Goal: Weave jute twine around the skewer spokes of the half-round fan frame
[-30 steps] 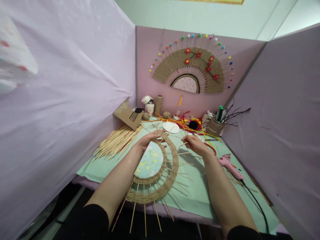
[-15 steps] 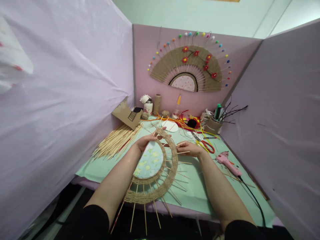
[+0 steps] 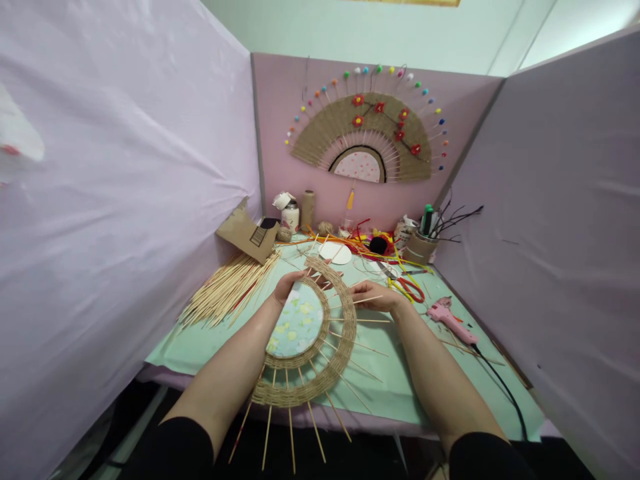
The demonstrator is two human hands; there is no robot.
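A half-round fan frame of twine bands and thin bamboo sticks, with a pale flowered paper centre, lies tilted over the green table's front edge. My left hand grips the frame's far end, fingers curled around the twine rim. My right hand is closed in a pinch on one bamboo stick at the frame's right side, just beside the outer twine band.
A pile of bamboo sticks lies at the left by a cardboard piece. Red scissors and a pink glue gun lie right. Jars, twine spool and a pen cup line the back wall under a finished fan.
My right hand has moved left and down toward the frame with the stick in its fingers. The left hand kept its hold on the frame's far end.
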